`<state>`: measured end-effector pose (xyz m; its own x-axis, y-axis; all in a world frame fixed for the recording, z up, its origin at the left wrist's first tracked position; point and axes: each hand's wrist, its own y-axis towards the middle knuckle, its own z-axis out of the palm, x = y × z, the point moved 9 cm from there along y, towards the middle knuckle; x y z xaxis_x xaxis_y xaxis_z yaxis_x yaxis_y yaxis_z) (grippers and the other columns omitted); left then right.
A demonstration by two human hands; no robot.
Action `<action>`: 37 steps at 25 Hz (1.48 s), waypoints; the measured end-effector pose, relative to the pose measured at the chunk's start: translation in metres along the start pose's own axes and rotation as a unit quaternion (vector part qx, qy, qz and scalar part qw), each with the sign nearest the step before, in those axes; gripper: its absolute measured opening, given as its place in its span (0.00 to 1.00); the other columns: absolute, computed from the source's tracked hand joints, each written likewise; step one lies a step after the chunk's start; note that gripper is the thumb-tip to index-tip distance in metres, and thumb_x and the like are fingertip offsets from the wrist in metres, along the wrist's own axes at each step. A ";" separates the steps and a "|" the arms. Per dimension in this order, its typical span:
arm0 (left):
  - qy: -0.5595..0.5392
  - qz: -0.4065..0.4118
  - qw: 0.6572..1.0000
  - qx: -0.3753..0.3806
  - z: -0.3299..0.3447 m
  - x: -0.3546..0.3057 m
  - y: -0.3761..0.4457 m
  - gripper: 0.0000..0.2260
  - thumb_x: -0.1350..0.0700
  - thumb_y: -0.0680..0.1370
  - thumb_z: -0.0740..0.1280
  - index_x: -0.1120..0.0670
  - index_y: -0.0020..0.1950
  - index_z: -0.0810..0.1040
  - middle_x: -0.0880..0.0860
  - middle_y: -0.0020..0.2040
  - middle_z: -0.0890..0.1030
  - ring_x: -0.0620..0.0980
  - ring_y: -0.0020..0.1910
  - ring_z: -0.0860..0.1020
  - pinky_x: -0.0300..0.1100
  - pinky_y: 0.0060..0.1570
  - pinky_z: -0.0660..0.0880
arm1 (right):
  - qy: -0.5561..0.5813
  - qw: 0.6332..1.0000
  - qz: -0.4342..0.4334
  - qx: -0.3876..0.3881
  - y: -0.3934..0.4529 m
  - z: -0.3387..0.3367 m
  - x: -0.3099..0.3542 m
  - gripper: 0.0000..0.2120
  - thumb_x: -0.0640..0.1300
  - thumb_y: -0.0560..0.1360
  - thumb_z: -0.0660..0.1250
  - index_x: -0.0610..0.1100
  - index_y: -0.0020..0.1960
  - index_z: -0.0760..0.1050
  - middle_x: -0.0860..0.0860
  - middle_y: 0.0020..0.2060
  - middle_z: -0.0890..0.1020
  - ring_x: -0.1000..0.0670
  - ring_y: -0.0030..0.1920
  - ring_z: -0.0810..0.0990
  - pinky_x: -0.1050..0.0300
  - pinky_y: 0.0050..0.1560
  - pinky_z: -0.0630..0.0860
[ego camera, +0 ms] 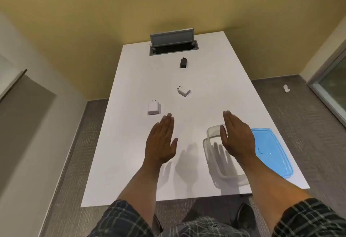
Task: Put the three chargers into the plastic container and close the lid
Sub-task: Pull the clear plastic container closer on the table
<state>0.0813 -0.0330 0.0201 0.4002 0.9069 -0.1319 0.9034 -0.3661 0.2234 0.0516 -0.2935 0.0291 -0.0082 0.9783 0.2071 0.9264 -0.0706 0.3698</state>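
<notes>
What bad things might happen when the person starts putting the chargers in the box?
The black charger lies far off, near the open cable hatch; a clumsy reach might knock it in. The clear container sits close to the table's near edge, under the right hand, so a bump might push it off.

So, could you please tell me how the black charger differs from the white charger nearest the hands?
The small black plug-in charger is dark and narrow; the white boxy plug-in charger is pale and broader. The black one lies farthest away, near the open grey cable hatch; the white one lies just beyond the left hand. Both lie on the white table with prongs pointing away, outside the clear plastic container.
</notes>
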 end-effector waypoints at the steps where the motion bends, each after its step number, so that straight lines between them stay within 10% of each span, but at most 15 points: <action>1: 0.004 0.024 0.999 0.029 0.008 -0.011 0.004 0.34 0.50 0.79 0.63 0.57 0.83 0.60 0.54 0.84 0.59 0.52 0.83 0.61 0.49 0.78 0.64 | 0.014 0.999 0.041 -0.007 0.000 -0.003 -0.011 0.15 0.42 0.78 0.67 0.38 0.63 0.80 0.40 0.56 0.85 0.38 0.53 0.84 0.45 0.48 0.81; 4: 0.006 0.090 0.987 0.131 0.034 -0.048 0.013 0.33 0.54 0.79 0.62 0.56 0.84 0.56 0.54 0.84 0.57 0.53 0.82 0.62 0.47 0.75 0.66 | 0.032 0.976 0.214 0.026 -0.014 -0.001 -0.056 0.07 0.42 0.79 0.64 0.42 0.50 0.81 0.44 0.41 0.85 0.40 0.39 0.82 0.51 0.36 0.77; 9: 0.021 0.132 0.958 0.254 0.072 -0.105 0.021 0.34 0.50 0.82 0.62 0.52 0.85 0.52 0.52 0.85 0.56 0.53 0.80 0.64 0.51 0.69 0.69 | 0.069 0.935 0.320 0.138 -0.047 0.020 -0.112 0.16 0.50 0.78 0.66 0.46 0.64 0.78 0.47 0.59 0.83 0.42 0.56 0.82 0.52 0.49 0.74; 16: 0.043 0.141 0.932 0.330 0.102 -0.125 0.013 0.30 0.46 0.82 0.62 0.50 0.83 0.58 0.50 0.86 0.51 0.54 0.80 0.65 0.52 0.69 0.70 | 0.057 0.909 0.311 0.273 -0.079 0.045 -0.133 0.19 0.56 0.77 0.67 0.49 0.64 0.76 0.51 0.56 0.83 0.49 0.48 0.80 0.55 0.44 0.72; 25: -0.047 0.070 0.943 0.321 0.100 -0.113 0.017 0.32 0.43 0.82 0.62 0.50 0.84 0.58 0.51 0.85 0.53 0.55 0.80 0.65 0.53 0.74 0.65 | 0.053 0.922 0.292 0.249 -0.073 0.049 -0.119 0.07 0.42 0.78 0.64 0.43 0.48 0.81 0.48 0.43 0.85 0.45 0.43 0.82 0.51 0.45 0.80; 29: -0.048 0.010 0.964 0.261 0.085 -0.090 0.031 0.34 0.42 0.83 0.59 0.52 0.85 0.52 0.54 0.85 0.56 0.52 0.82 0.62 0.53 0.77 0.62 | 0.036 0.937 0.251 0.241 -0.049 0.045 -0.094 0.12 0.42 0.78 0.64 0.48 0.58 0.82 0.49 0.51 0.86 0.43 0.52 0.83 0.52 0.49 0.79; 37: -0.179 -0.189 0.918 0.298 0.084 -0.007 0.005 0.13 0.55 0.82 0.58 0.57 0.60 0.79 0.56 0.55 0.85 0.60 0.45 0.87 0.48 0.52 0.82 | 0.025 0.956 0.077 0.282 -0.002 0.072 -0.022 0.16 0.40 0.80 0.63 0.53 0.64 0.80 0.53 0.56 0.83 0.47 0.59 0.80 0.55 0.51 0.73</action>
<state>0.0958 -0.0589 -0.0589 -0.0310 0.9051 -0.4241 0.8695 -0.1848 -0.4580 0.0772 -0.3013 -0.0414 0.1392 0.9534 0.2677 0.9735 -0.0823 -0.2133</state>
